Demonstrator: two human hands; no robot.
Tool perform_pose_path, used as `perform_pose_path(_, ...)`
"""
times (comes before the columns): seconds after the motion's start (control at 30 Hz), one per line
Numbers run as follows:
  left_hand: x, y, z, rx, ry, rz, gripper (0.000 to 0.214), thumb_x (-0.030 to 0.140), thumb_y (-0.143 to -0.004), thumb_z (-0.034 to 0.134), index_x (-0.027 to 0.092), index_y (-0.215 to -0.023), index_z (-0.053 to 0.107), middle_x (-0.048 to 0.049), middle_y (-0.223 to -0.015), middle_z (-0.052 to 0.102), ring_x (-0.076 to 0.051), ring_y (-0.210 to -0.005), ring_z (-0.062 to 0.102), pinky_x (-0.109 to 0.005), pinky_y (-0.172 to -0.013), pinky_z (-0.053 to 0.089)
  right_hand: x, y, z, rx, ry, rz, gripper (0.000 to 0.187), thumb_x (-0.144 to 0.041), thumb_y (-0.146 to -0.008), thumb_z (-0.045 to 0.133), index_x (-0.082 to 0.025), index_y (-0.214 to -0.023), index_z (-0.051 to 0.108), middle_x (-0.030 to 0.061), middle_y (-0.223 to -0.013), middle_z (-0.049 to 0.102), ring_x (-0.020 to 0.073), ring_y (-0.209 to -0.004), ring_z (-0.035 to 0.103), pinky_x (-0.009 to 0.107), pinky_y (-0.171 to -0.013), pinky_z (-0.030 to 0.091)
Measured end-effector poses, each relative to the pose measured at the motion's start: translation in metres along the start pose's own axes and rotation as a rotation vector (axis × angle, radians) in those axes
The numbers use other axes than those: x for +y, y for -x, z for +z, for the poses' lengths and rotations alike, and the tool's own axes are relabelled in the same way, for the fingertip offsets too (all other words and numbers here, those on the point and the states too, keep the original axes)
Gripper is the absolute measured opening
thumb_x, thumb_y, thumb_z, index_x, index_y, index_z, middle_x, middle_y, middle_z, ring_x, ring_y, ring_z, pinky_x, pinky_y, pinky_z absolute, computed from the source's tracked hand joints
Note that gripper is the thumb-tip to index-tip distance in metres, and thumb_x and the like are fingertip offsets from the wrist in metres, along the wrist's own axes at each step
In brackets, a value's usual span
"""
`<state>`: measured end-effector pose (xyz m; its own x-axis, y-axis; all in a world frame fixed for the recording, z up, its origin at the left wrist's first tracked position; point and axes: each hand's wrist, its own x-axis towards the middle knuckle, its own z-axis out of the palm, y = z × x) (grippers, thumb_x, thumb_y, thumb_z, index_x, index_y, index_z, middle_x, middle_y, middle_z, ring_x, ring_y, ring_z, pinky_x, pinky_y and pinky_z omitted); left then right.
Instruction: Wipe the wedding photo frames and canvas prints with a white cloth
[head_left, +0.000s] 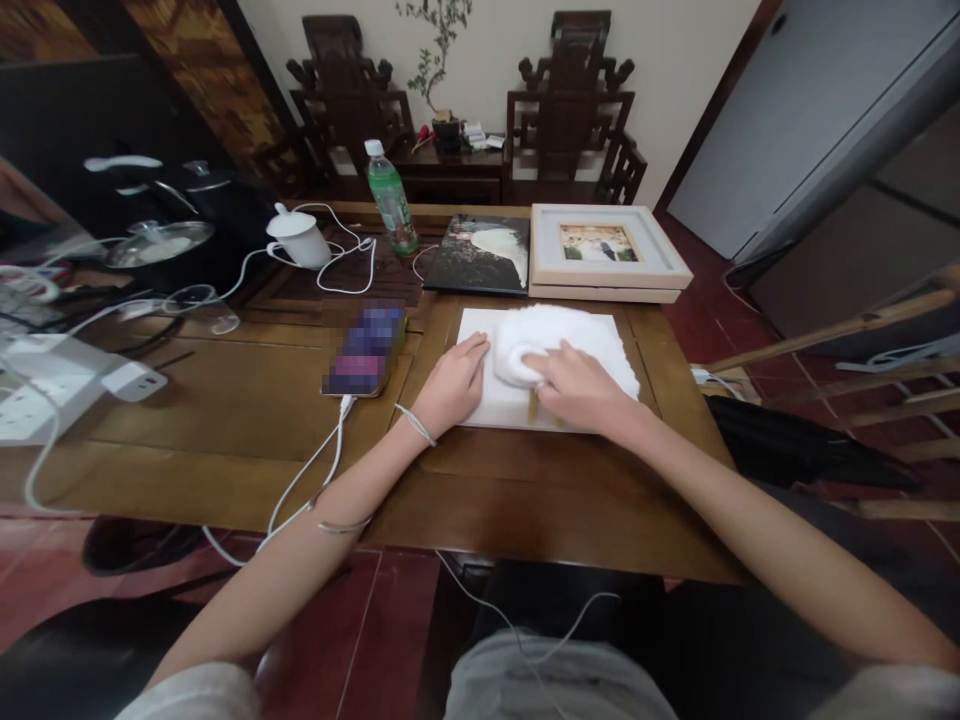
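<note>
In front of me a flat white panel [480,412] lies on the wooden table, with a short gold-brown strip showing near its front edge. A fluffy white cloth [562,325] covers much of its upper right part, bunched into a rounded lump at the left. My right hand [576,385] is closed on this lump, its index finger pressed into the white material; its other fingers are partly hidden. At the panel's left edge rests my left hand [456,380], fingers extended and nothing in its grasp.
Behind the panel are a dark picture panel [480,252] and framed pictures [611,285]. A green-labelled bottle [391,200], lidded white cup [298,240] and plugged-in phone [365,352] stand or lie to the left. White cables trail toward a power strip [45,385]. The table's front edge [555,560] is near me.
</note>
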<state>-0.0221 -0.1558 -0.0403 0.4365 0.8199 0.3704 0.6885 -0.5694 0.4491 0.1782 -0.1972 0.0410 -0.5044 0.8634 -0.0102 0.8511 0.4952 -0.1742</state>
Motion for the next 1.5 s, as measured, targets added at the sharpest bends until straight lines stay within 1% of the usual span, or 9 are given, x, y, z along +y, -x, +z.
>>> perform_pose_path(0.17,0.004,-0.002,-0.004,0.139,0.092,-0.013,0.037,0.018,-0.097,0.038,0.01,-0.122,0.064,-0.0151,-0.133,0.064,-0.025,-0.127,0.059,-0.046,-0.113,0.044,0.005,-0.044,0.013,0.097,0.048,0.046,0.044,-0.006,-0.082,0.037,-0.014,-0.118,0.061,0.0194,-0.122,0.064,0.0343,-0.122,0.053,0.056,-0.102,0.032)
perform_pose_path(0.3,0.011,-0.003,-0.013,0.3,0.185,-0.111,0.039,0.026,-0.103,0.033,0.014,-0.125,0.062,-0.012,-0.132,0.065,-0.022,-0.124,0.06,-0.043,-0.11,0.046,-0.015,-0.037,0.021,0.053,-0.013,-0.15,0.039,-0.004,-0.079,0.041,-0.015,-0.108,0.064,0.0188,-0.132,0.061,0.0347,-0.144,0.031,0.065,-0.111,0.019)
perform_pose_path(0.5,0.015,-0.003,-0.015,0.287,0.208,-0.147,0.041,0.035,-0.104,0.033,0.015,-0.122,0.064,-0.0106,-0.13,0.067,-0.022,-0.124,0.06,-0.041,-0.111,0.046,-0.026,0.015,0.001,-0.137,-0.252,-0.42,0.028,0.001,-0.069,0.039,-0.024,-0.073,0.051,0.0017,-0.088,0.069,0.0212,-0.104,0.063,0.047,-0.113,0.029)
perform_pose_path(0.63,0.016,-0.002,-0.011,0.209,0.173,-0.112,0.043,0.031,-0.103,0.032,0.011,-0.119,0.066,-0.0136,-0.13,0.067,-0.023,-0.127,0.059,-0.042,-0.113,0.043,-0.007,0.026,-0.029,-0.277,-0.23,-0.28,0.019,-0.004,-0.066,0.041,-0.023,-0.066,0.044,-0.0012,-0.065,0.056,0.0193,-0.071,0.056,0.037,-0.083,0.043)
perform_pose_path(0.77,0.012,-0.002,-0.006,0.098,0.105,-0.09,0.039,0.027,-0.1,0.038,0.01,-0.123,0.064,-0.0146,-0.138,0.061,-0.027,-0.136,0.051,-0.047,-0.116,0.038,0.025,0.001,-0.041,-0.191,-0.18,-0.075,0.014,-0.009,-0.069,0.043,-0.022,-0.064,0.042,0.0018,-0.065,0.054,0.0196,-0.068,0.051,0.032,-0.064,0.034)
perform_pose_path(0.97,0.011,0.0,-0.002,-0.014,-0.007,-0.08,0.04,0.021,-0.093,0.044,0.011,-0.129,0.06,-0.0159,-0.142,0.058,-0.029,-0.137,0.05,-0.052,-0.116,0.037,0.035,-0.066,-0.024,0.032,-0.152,0.062,0.014,-0.009,-0.07,0.043,-0.02,-0.07,0.052,0.0091,-0.09,0.069,0.0246,-0.084,0.057,0.031,-0.07,0.036)
perform_pose_path(1.17,0.012,0.001,-0.005,-0.008,-0.05,-0.035,0.038,0.02,-0.093,0.044,0.011,-0.125,0.062,-0.0156,-0.132,0.064,-0.029,-0.125,0.059,-0.05,-0.113,0.041,0.003,-0.109,-0.007,0.022,-0.265,-0.063,0.025,-0.01,-0.071,0.041,-0.018,-0.083,0.061,0.0093,-0.1,0.071,0.0248,-0.09,0.059,0.029,-0.075,0.039)
perform_pose_path(1.33,0.011,0.003,-0.004,-0.029,-0.064,-0.046,0.04,0.019,-0.094,0.044,0.009,-0.129,0.059,-0.0178,-0.141,0.057,-0.031,-0.136,0.05,-0.053,-0.116,0.036,0.028,-0.096,-0.013,0.079,-0.252,0.005,0.02,-0.01,-0.069,0.041,-0.019,-0.076,0.057,0.0094,-0.095,0.071,0.0245,-0.086,0.058,0.03,-0.076,0.039)
perform_pose_path(1.5,0.013,0.003,-0.004,-0.049,-0.081,-0.054,0.039,0.018,-0.094,0.043,0.01,-0.13,0.058,-0.0176,-0.144,0.055,-0.029,-0.139,0.047,-0.052,-0.117,0.035,0.075,-0.039,-0.007,0.2,-0.211,0.208,0.012,-0.013,-0.07,0.041,-0.022,-0.071,0.05,0.0074,-0.087,0.068,0.0265,-0.085,0.059,0.036,-0.08,0.042)
